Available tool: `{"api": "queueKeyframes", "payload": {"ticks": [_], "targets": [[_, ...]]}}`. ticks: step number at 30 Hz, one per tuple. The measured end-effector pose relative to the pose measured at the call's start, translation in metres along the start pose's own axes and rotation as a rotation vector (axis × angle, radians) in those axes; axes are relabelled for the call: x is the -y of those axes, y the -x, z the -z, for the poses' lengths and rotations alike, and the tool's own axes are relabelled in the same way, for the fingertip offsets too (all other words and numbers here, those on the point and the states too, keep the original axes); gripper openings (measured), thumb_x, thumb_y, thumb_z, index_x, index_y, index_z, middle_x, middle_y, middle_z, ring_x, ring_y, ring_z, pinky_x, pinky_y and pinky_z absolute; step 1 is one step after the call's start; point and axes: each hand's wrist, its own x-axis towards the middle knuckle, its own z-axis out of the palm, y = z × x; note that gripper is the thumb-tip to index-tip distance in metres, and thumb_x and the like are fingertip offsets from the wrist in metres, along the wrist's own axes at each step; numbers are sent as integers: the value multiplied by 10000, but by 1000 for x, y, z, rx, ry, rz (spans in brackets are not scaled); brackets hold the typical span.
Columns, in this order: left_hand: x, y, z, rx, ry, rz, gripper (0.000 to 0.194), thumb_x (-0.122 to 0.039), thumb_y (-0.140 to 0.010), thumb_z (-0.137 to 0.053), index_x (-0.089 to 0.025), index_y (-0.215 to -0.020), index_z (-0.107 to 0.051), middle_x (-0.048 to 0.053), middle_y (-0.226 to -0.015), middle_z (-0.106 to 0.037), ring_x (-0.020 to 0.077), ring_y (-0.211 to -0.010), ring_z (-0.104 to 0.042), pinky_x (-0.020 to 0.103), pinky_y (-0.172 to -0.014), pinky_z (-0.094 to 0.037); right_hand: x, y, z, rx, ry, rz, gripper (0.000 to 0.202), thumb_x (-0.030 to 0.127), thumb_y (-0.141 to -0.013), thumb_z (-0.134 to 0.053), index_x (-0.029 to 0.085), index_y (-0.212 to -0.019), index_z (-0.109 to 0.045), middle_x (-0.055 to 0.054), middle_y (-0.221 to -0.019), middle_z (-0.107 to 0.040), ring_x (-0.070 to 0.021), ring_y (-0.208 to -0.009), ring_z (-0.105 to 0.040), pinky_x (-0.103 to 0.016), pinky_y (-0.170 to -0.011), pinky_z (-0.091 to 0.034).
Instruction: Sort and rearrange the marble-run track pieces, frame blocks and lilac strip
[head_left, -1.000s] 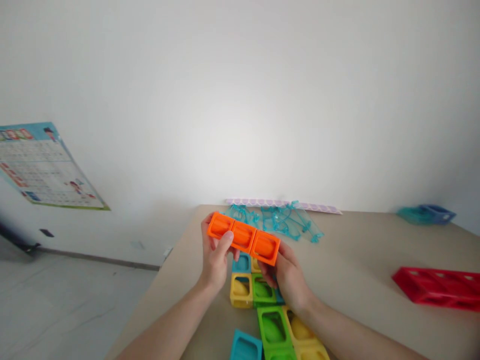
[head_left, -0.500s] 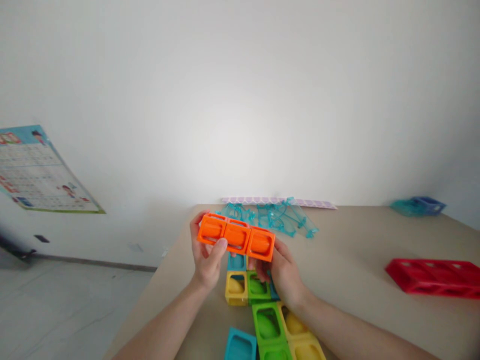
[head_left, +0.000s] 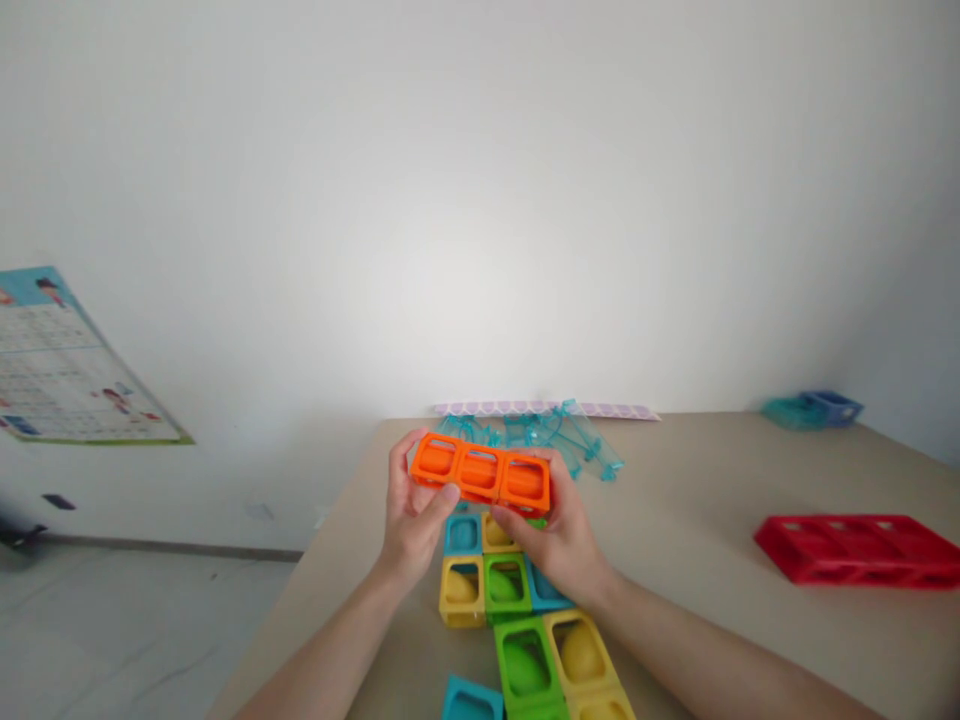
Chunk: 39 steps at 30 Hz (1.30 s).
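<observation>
An orange row of three hollow cube blocks (head_left: 480, 472) is held up above the table between both hands. My left hand (head_left: 412, 510) is closed round its left end, thumb on the lower front edge. On the right end my right hand (head_left: 559, 530) grips it, thumb underneath and fingers behind. Below lie joined cube blocks: a blue block (head_left: 463, 535), a yellow block (head_left: 462, 590), a green block (head_left: 508, 583), and nearer me a green row (head_left: 523, 665) beside a yellow row (head_left: 581, 655). A separate blue block (head_left: 472, 700) sits at the bottom edge.
A red row of blocks (head_left: 862, 550) lies on the table (head_left: 675, 560) to the right. Clear teal plastic pieces (head_left: 555, 430) and a purple patterned strip (head_left: 622, 411) rest by the wall. A blue block (head_left: 832, 407) stands far right. A poster (head_left: 82, 365) hangs left.
The orange row has tilted slightly in my hands. My right thumb has come round to its lower front edge, where fingers showed below before. The whole view has shifted a little.
</observation>
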Motion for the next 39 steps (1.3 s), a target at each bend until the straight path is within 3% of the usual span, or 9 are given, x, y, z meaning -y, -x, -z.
{"api": "queueKeyframes", "payload": {"ticks": [3,8,15,18,24,30,34,39], "targets": [[-2,0,2,9,-5,5,582,-227,-751,-730,-332,-1244,-439,17,-1014,-614,170,-884,-621,336,-852,-508,-2,1,1,-7,41,31,510,224,-746,-740,252,-1166,-452,-53,-1108,-585,-209,-961,-603,-334,-830,-511],[-3,1,5,-8,-38,-8,587,-262,-729,-745,-312,-1225,-435,12,-941,-618,163,-799,-611,304,-772,-513,-2,5,-1,-15,53,-33,478,293,-736,-775,254,-1102,-469,-29,-1002,-608,-199,-853,-629,-335,-775,-529],[-1,1,7,20,-8,-16,565,-240,-759,-716,-306,-1242,-430,9,-953,-615,144,-812,-600,275,-774,-504,-2,7,0,16,91,-23,478,307,-753,-773,256,-1105,-454,-29,-977,-609,-196,-831,-629,-320,-732,-531],[0,1,7,4,7,-12,552,-269,-764,-712,-308,-1238,-431,10,-954,-613,155,-822,-608,293,-770,-511,-2,7,1,21,141,56,469,273,-768,-756,261,-1126,-453,-38,-1009,-598,-203,-868,-615,-327,-755,-525],[-1,3,4,-28,23,72,581,-292,-790,-689,-284,-1303,-417,24,-910,-636,187,-790,-638,331,-735,-525,1,5,3,69,231,352,354,155,-846,-588,269,-1154,-457,-89,-1159,-532,-259,-1082,-542,-426,-889,-472],[0,3,8,-46,-31,50,540,-267,-715,-753,-262,-1205,-525,14,-914,-644,159,-740,-621,307,-722,-518,4,5,5,81,233,296,501,236,-822,-635,236,-1268,-406,-122,-1266,-454,-295,-1202,-449,-480,-1015,-388],[5,3,13,-47,-114,14,487,-247,-662,-784,-245,-1100,-571,14,-927,-638,156,-754,-613,283,-721,-510,1,6,4,22,204,196,373,247,-881,-585,248,-1219,-427,-93,-1171,-503,-250,-1101,-505,-410,-970,-415],[7,2,17,-31,-153,-21,442,-229,-659,-774,-249,-1054,-577,3,-941,-619,148,-759,-596,267,-710,-501,-1,5,3,52,167,205,293,236,-893,-570,243,-1152,-432,-88,-1169,-488,-243,-1094,-502,-389,-950,-411]]}}
